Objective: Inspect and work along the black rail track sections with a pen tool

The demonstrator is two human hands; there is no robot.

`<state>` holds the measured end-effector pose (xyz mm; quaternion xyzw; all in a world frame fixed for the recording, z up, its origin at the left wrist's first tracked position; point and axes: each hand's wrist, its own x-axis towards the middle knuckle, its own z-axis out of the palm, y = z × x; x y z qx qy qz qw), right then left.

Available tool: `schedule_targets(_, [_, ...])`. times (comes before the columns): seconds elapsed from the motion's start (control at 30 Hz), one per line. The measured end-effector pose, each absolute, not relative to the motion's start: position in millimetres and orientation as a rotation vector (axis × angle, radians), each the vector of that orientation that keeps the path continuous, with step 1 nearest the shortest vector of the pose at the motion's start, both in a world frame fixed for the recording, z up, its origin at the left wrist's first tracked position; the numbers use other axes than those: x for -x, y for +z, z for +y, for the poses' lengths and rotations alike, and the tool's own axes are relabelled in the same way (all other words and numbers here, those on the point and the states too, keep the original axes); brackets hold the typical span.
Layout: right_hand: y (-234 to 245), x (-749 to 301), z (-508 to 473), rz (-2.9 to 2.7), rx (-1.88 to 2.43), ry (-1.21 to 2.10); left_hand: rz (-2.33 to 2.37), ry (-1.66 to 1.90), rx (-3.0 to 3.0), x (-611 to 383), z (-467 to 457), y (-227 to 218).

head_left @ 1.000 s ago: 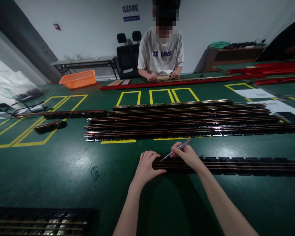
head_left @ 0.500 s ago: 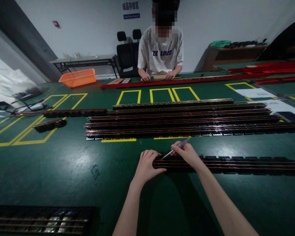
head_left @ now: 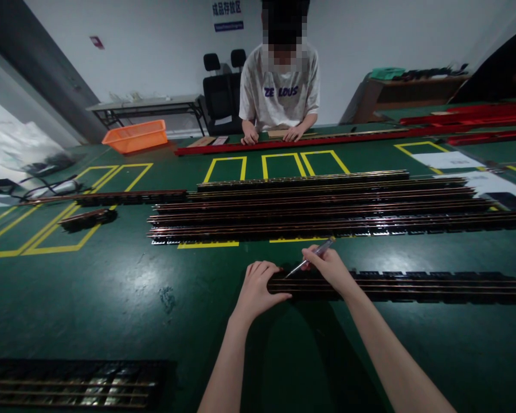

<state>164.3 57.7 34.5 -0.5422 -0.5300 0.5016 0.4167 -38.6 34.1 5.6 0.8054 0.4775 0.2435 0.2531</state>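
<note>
A long black rail strip [head_left: 413,288] with copper-coloured rods along it lies on the green table in front of me. My left hand [head_left: 258,285] is wrapped round its left end, thumb on the near side and fingers on the far side. In my right hand [head_left: 327,264] is a slim screwdriver [head_left: 312,257] with a clear handle, tilted down to the left. Its tip meets the strip just right of my left hand; what lies under the tip is too small to make out.
Several similar rail strips [head_left: 327,212] lie side by side beyond my hands. Another strip [head_left: 69,384] sits at the near left, and a short piece [head_left: 88,219] farther left. An orange basket [head_left: 135,136] and a red rail [head_left: 284,143] stand across the table, where a co-worker [head_left: 279,92] works.
The screwdriver and my right hand have shifted slightly to the right along the strip. My left hand keeps its place. The co-worker's hands have moved a little to the left.
</note>
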Motion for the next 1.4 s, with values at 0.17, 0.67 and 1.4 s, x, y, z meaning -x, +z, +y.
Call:
schedule_targets(0.17, [34.0,-163.2,58.2,-1.281,1.404,1.235,1.303,0.665,-2.193,38.9,34.1,4.6])
schedule_targets(0.67, [26.3,-160.8,59.7,-1.314,1.356,1.223,1.316,0.681,-2.252,38.7,32.0,8.0])
schedule_targets(1.4, [24.2,-131.8,60.4,-1.323,1.303,1.217,1.525,0.704,-2.422,50.7,24.8,20.5])
